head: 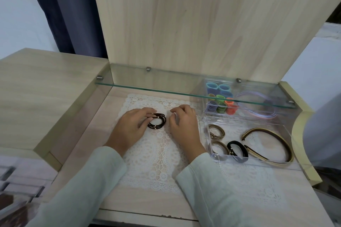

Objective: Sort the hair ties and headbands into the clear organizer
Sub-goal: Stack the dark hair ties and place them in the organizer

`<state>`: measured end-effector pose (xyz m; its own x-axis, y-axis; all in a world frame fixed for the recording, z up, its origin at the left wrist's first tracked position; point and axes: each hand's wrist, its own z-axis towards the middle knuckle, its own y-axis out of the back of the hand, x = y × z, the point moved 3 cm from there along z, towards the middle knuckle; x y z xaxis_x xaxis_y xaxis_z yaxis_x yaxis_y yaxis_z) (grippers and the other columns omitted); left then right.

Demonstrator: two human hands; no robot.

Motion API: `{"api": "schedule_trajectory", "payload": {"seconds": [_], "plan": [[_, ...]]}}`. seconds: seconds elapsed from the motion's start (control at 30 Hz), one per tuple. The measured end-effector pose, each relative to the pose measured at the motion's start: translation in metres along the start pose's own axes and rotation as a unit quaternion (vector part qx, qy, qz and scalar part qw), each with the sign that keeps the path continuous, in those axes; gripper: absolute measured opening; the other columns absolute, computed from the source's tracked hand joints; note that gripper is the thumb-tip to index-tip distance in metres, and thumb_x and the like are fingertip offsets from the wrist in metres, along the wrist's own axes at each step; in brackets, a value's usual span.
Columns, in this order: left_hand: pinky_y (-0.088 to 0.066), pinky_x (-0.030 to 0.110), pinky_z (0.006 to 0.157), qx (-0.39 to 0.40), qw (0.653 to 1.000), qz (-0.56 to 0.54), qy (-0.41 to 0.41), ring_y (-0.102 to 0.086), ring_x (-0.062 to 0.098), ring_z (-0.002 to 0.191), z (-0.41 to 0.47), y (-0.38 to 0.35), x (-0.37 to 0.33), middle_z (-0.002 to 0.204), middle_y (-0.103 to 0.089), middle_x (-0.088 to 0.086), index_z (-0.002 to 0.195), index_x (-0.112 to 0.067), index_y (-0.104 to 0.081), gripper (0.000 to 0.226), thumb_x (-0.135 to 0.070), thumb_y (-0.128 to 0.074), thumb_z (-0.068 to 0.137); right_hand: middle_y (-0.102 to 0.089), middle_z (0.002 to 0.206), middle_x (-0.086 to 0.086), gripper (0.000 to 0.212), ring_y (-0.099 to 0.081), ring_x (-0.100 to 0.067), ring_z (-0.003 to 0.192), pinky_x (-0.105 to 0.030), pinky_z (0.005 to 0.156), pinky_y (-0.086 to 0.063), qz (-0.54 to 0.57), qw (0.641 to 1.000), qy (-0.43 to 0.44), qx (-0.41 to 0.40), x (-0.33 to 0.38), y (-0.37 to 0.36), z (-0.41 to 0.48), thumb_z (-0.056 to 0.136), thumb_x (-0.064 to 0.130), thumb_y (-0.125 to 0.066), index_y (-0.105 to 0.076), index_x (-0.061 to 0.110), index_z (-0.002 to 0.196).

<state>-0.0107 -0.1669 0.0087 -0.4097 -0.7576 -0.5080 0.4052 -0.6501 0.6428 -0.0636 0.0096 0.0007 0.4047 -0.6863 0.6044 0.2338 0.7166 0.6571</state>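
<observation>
Head view, single camera.

Landmark: clear organizer (215, 157), on the tabletop (83, 153), its back half tucked under a glass shelf (166, 89).

- Black hair ties (158, 121): a small stack of thin dark loops with tiny gold beads, lying on a lace mat (156, 155) well to the left of the organizer. Not yet sorted.
- Left hand (132, 126): left of the organizer, at the stack. Thumb and curled fingers pinch its left edge. Judgement: it is gathering the loops as one bundle so they lift together rather than one by one.
- Right hand (182, 125): between the stack and the organizer, fingers loosely curled, nothing seen in them. Likely placed to steady or take the bundle on its way right.
- Organizer, near compartments: two tan hair ties (217, 131), one thick black tie (238, 150), and a tan headband (273, 145).
- Organizer, far compartments, under the shelf: coloured ties (221, 102) standing in rows, and lilac headbands (258, 106) beside them.

Judgement: grouping runs by colour and type, so the thin dark loops probably belong by the thick black tie. The task is mostly done.
</observation>
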Motion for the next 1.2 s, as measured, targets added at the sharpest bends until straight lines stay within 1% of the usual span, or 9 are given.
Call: {"api": "schedule_trajectory", "payload": {"seconds": [0.1,0.23,0.33,0.4,0.53,0.77,0.93,1.03,1.2], "plan": [[-0.038,0.003,0.093,0.002,1.0,-0.01,-0.018,-0.062,0.0,0.097,0.001,0.002,-0.006,0.1,-0.073,-0.007,0.11,-0.012,-0.071,0.027,-0.002,-0.073,0.085,-0.057,0.103,-0.005,0.02,-0.045,-0.02,0.1,-0.035,0.088,-0.043,0.008,1.0,-0.003,-0.004,0.0,0.0,0.0,0.089,0.015,-0.053,-0.069,0.009,0.1],[-0.038,0.002,0.09,0.015,0.999,-0.016,-0.03,-0.064,0.001,0.092,0.0,0.003,-0.01,0.095,-0.074,-0.006,0.102,-0.009,-0.073,0.025,0.0,-0.074,0.078,-0.056,0.104,-0.002,0.019,-0.044,-0.017,0.101,-0.031,0.088,-0.041,0.03,0.999,0.011,0.005,0.001,0.0,-0.002,0.087,0.017,-0.057,-0.068,0.012,0.1],[-0.044,0.006,0.084,0.027,0.999,-0.023,-0.034,-0.067,0.003,0.085,0.0,0.003,-0.009,0.091,-0.074,-0.009,0.099,-0.013,-0.074,0.023,-0.006,-0.069,0.077,-0.055,0.105,0.001,0.021,-0.044,-0.015,0.103,-0.03,0.09,-0.04,0.052,0.997,0.039,0.03,0.004,0.0,-0.003,0.084,0.019,-0.057,-0.068,0.013,0.102],[-0.05,0.015,0.077,0.033,0.999,-0.02,-0.035,-0.068,0.005,0.079,-0.001,0.003,-0.008,0.089,-0.075,-0.01,0.098,-0.015,-0.075,0.023,-0.009,-0.066,0.077,-0.055,0.105,0.001,0.024,-0.045,-0.015,0.102,-0.032,0.09,-0.041,0.056,0.997,0.051,0.034,0.006,0.0,-0.003,0.083,0.02,-0.055,-0.068,0.013,0.101],[-0.051,0.025,0.071,0.04,0.999,-0.017,-0.03,-0.068,0.008,0.073,-0.001,0.0,-0.004,0.085,-0.074,-0.008,0.095,-0.016,-0.076,0.022,-0.007,-0.064,0.078,-0.055,0.104,0.002,0.027,-0.046,-0.014,0.102,-0.035,0.089,-0.043,0.07,0.995,0.067,0.025,0.009,0.001,-0.005,0.08,0.019,-0.05,-0.068,0.012,0.1],[-0.054,0.031,0.072,0.057,0.998,-0.035,-0.013,-0.066,0.006,0.08,-0.001,-0.004,0.001,0.09,-0.07,-0.01,0.093,-0.015,-0.076,0.025,-0.009,-0.056,0.08,-0.052,0.114,0.001,0.03,-0.045,-0.018,0.11,-0.036,0.094,-0.038,0.027,0.987,0.132,0.089,0.016,0.0,-0.013,0.078,0.019,-0.051,-0.069,0.024,0.102],[-0.054,0.035,0.074,0.047,0.998,-0.05,-0.006,-0.065,0.009,0.085,-0.001,-0.004,0.001,0.095,-0.066,-0.011,0.089,-0.016,-0.074,0.024,-0.009,-0.054,0.078,-0.049,0.122,-0.001,0.035,-0.039,-0.02,0.114,-0.035,0.092,-0.031,-0.028,0.982,0.121,0.143,0.018,-0.002,-0.013,0.076,0.024,-0.048,-0.069,0.027,0.104],[-0.052,0.032,0.077,0.04,0.998,-0.052,-0.006,-0.063,0.011,0.089,0.0,-0.003,-0.001,0.098,-0.062,-0.009,0.093,-0.015,-0.069,0.025,-0.004,-0.054,0.076,-0.047,0.125,0.001,0.035,-0.037,-0.019,0.117,-0.04,0.097,-0.032,-0.063,0.978,0.118,0.158,0.017,0.0,-0.012,0.078,0.025,-0.052,-0.067,0.031,0.109],[-0.05,0.027,0.084,0.042,0.997,-0.023,0.061,-0.058,0.007,0.097,-0.001,-0.007,0.007,0.107,-0.06,-0.01,0.108,-0.018,-0.062,0.035,-0.002,-0.052,0.078,-0.04,0.133,0.003,0.031,-0.033,-0.019,0.119,-0.036,0.093,-0.026,-0.118,0.976,0.106,0.151,0.018,0.003,-0.016,0.085,0.028,-0.054,-0.064,0.036,0.113]]}}
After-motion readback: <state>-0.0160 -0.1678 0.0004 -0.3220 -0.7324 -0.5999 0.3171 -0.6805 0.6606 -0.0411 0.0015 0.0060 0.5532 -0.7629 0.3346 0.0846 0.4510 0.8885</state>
